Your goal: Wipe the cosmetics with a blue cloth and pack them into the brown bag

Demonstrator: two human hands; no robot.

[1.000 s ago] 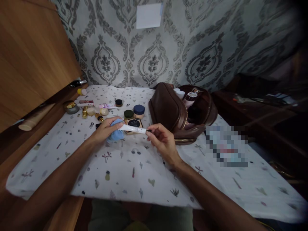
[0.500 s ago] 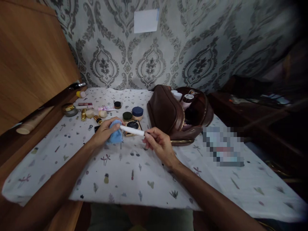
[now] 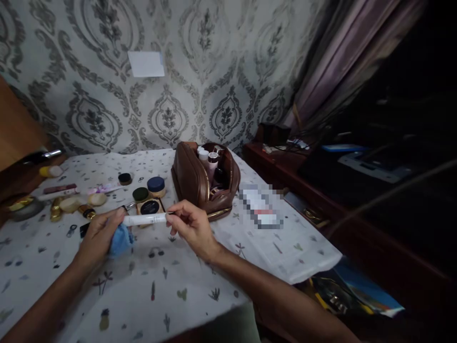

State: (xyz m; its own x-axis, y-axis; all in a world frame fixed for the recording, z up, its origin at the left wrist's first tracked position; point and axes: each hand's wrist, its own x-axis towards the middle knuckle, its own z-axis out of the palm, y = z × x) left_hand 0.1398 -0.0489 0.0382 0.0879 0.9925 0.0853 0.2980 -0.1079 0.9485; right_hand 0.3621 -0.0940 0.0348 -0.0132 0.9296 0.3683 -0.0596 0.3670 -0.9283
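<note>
A slim white tube (image 3: pixel 144 219), pen-like in shape, is held level between my two hands above the patterned tablecloth. My left hand (image 3: pixel 100 233) grips its left end, with a blue cloth (image 3: pixel 121 241) bunched in the same hand and hanging below the tube. At the dark right end, my right hand (image 3: pixel 189 226) pinches with thumb and fingertips. Just behind the tube lies a square compact (image 3: pixel 149 206) with a black round centre. A blue-lidded jar (image 3: pixel 156 186) and a dark green-lidded jar (image 3: pixel 140 194) stand behind that.
An open brown leather bag (image 3: pixel 189 176) with bottles inside stands behind my right hand. To its right lies a pixelated flat item (image 3: pixel 260 209). Several cosmetics, including a grey gold-lidded jar (image 3: pixel 24 209), are spread at left. A dark wooden shelf (image 3: pixel 264 152) runs along the right.
The view has turned right, so the table's things sit further left in the picture. The blue cloth now hangs lower, below the tube, and more of the white tube shows bare.
</note>
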